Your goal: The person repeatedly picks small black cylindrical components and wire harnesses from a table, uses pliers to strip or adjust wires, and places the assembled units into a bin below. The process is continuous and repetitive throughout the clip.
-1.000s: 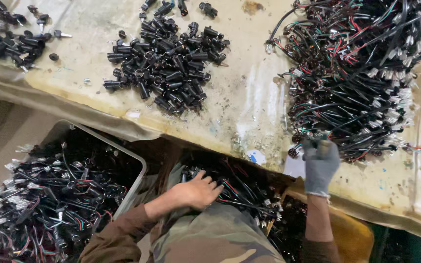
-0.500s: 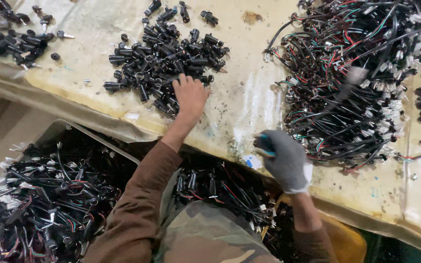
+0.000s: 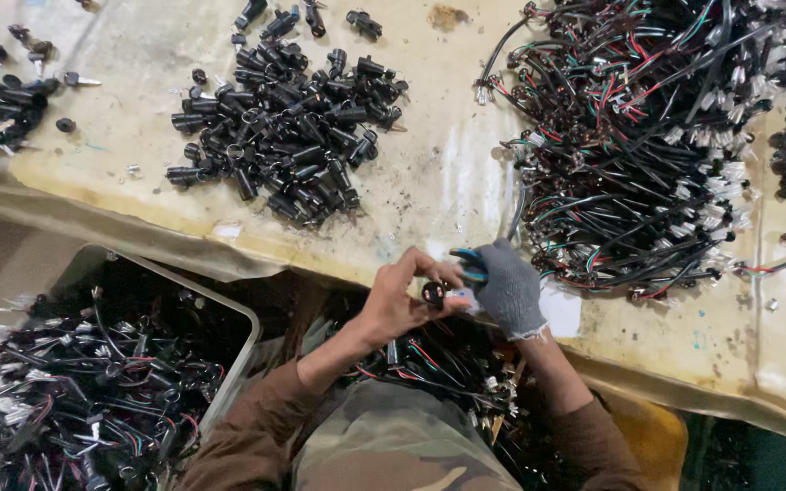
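The bare left hand [image 3: 393,305] and the gloved right hand [image 3: 505,289] meet at the near edge of the table [image 3: 448,182], fingertips almost touching. The left hand pinches a small black part [image 3: 433,293] between thumb and fingers; the right hand, in a grey glove, is curled around a blue-handled tool [image 3: 468,265] – how tightly, I cannot tell. Beyond the left hand lies a pile of black parts [image 3: 288,136], well apart from it. Just past the right hand spreads a tangle of wires [image 3: 648,145] – black, red and green. Below the left forearm sits a bin [image 3: 84,382] of more wires.
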